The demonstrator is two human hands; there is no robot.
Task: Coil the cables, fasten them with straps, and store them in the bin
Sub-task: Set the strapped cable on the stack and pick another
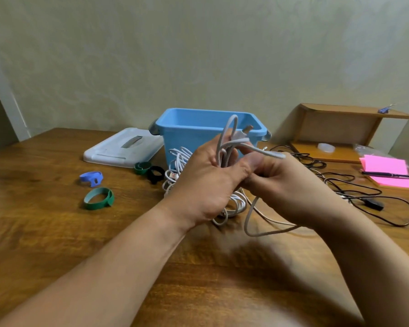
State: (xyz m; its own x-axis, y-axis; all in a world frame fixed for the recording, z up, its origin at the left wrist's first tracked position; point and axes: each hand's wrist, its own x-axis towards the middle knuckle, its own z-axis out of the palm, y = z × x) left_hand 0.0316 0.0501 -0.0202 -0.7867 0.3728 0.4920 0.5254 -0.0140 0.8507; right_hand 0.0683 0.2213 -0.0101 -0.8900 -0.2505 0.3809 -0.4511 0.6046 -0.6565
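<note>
The left hand grips the loops of the pale cable, with the blue bin just beyond. The right hand, touching it, pinches the loose tail. Lay each turn even and untwisted, holding firm until a strap, lying left of both hands, goes on.

**Around the wooden shelf**

A small open-fronted wooden shelf stands on the brown wooden table, backed against the pale wall. On the shelf's top board, near its right end, lies a purple clip. On its bottom board sits a small pale translucent object, too blurred to name. A clear plastic bag lies crumpled at the right end of the shelf's base. Just in front of that end, pink notes are stacked loosely, with a dark pen lying across them.
</note>
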